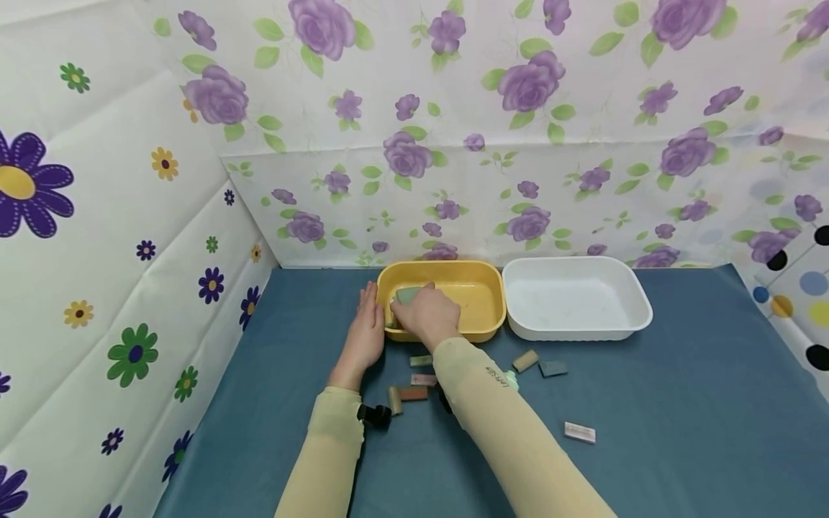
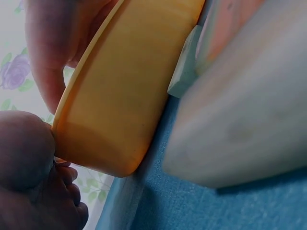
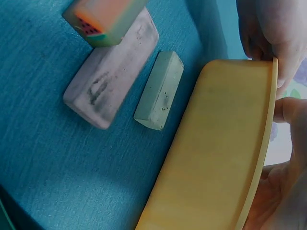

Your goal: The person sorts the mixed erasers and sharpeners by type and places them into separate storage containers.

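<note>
My left hand (image 1: 364, 332) lies along the left end of the yellow tray (image 1: 479, 334), fingers straight, touching its outer wall. Reaching over the near rim, my right hand (image 1: 429, 314) pinches a green eraser (image 1: 407, 294) inside the tray's left part; the fingers partly hide it. In the right wrist view, a pale green eraser (image 3: 160, 91) lies beside the tray's near wall. Next to it is a greyish-pink eraser (image 3: 112, 72), overlapped in this view by an orange-and-green one with a watermelon print (image 3: 103, 21).
Touching the yellow tray's right side stands a white tray (image 1: 576, 302). In front lie a tan eraser (image 1: 525, 360), a blue-grey one (image 1: 553, 369) and a whitish one (image 1: 579, 432). A mint-coloured thing (image 1: 512, 379) shows partly behind my right sleeve. Flowered sheets (image 1: 388, 194) rise behind and left.
</note>
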Available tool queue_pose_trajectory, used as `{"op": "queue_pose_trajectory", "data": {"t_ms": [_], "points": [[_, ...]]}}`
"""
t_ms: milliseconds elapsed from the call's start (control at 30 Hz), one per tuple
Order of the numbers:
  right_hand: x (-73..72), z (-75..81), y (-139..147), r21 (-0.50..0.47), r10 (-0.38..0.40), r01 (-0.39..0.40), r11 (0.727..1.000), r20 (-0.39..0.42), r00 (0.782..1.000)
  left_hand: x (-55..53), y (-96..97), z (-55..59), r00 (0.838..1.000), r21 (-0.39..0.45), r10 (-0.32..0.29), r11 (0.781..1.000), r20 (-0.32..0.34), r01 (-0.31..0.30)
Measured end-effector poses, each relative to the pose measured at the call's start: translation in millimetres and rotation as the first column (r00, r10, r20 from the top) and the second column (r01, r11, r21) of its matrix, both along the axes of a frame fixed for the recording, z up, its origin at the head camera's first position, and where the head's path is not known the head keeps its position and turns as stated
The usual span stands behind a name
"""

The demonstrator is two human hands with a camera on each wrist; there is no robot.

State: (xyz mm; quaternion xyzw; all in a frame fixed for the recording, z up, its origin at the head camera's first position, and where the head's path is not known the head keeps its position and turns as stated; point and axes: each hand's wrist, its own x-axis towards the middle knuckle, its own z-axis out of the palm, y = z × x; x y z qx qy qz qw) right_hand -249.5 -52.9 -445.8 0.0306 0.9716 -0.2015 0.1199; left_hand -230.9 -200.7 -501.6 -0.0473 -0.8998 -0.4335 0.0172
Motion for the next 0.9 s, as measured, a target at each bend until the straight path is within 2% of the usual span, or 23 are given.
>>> {"op": "queue_pose_trajectory", "data": {"t_ms": [367,900], "points": [[-1.9,1.3,-4.8,0.062,-0.047,0.045,0.997,0.017,0.999,0.9,-0.5,-0.6,1.000,0.007,0.002,1.000,-0.018,-0.002],[-2.3,6.8,-1.6,0.082,-0.012,0.010,0.997,0.032,0.999,1.7,-0.9,2.0,1.000,0.003,0.000,1.000,-0.031,0.000]]}}
